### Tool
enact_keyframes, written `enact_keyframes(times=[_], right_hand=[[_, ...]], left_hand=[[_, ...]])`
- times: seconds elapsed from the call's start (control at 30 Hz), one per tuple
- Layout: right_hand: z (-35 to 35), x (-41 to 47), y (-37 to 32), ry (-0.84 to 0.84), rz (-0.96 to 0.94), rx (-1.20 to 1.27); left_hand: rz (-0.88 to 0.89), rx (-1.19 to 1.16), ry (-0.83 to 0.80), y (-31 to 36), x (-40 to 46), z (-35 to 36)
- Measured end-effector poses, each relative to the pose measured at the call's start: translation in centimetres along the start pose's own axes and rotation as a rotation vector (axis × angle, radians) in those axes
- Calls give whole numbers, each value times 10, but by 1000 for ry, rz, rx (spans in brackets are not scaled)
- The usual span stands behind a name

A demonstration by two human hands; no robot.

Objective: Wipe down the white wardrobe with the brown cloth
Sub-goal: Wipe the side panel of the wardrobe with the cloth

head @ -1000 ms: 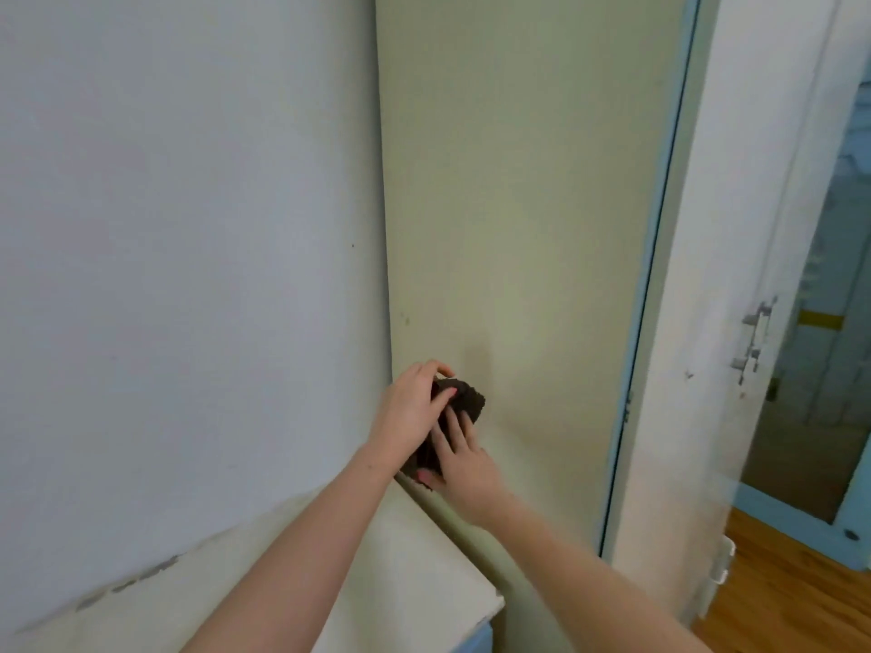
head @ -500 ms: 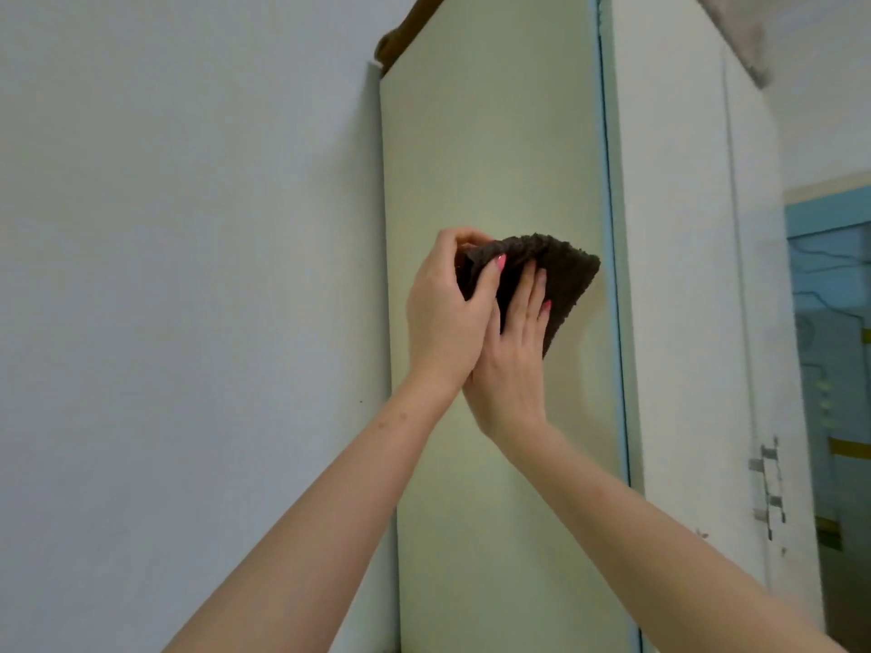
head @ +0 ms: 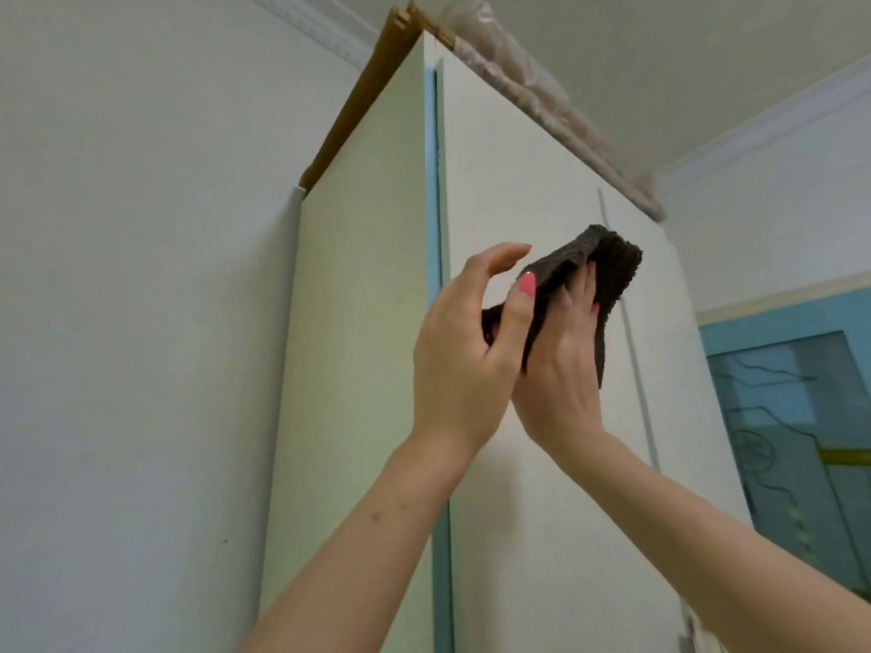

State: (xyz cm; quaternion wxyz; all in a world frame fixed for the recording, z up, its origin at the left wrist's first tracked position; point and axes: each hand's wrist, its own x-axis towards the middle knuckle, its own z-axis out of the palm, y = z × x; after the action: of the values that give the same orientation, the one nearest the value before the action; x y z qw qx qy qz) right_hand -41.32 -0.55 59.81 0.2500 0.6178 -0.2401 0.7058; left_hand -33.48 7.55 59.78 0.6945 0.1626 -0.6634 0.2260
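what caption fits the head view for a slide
Both hands, left hand and right hand, hold a brown cloth up near the white wardrobe front.

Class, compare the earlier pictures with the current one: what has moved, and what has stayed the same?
Both hands carried the brown cloth up from low on the white wardrobe side panel, past its blue edge, to high on the front. The left hand and right hand kept their grip on the cloth throughout.
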Motion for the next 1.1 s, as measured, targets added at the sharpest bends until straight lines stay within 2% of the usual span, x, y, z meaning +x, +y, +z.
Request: enact_keyframes(times=[0.07,0.17,0.33,0.5,0.7,0.93,1.1], right_hand=[[-12,20,24,52,62,174],[-12,49,52,56,124,198],[11,82,73,93,75,351],[49,96,66,72,-96,364],[87,121,76,-248,-255,331],[108,199,96,-187,-362,307],[114,266,109,-168,-221,327]], left_hand=[[10,132,23,-7,7,18],[41,437,-29,-27,24,32],[7,678,-79,-55,69,46],[99,805,-52,-71,97,42],[120,810,36,-85,112,34],[199,967,30,-86,119,52],[179,1134,-38,-83,111,60]])
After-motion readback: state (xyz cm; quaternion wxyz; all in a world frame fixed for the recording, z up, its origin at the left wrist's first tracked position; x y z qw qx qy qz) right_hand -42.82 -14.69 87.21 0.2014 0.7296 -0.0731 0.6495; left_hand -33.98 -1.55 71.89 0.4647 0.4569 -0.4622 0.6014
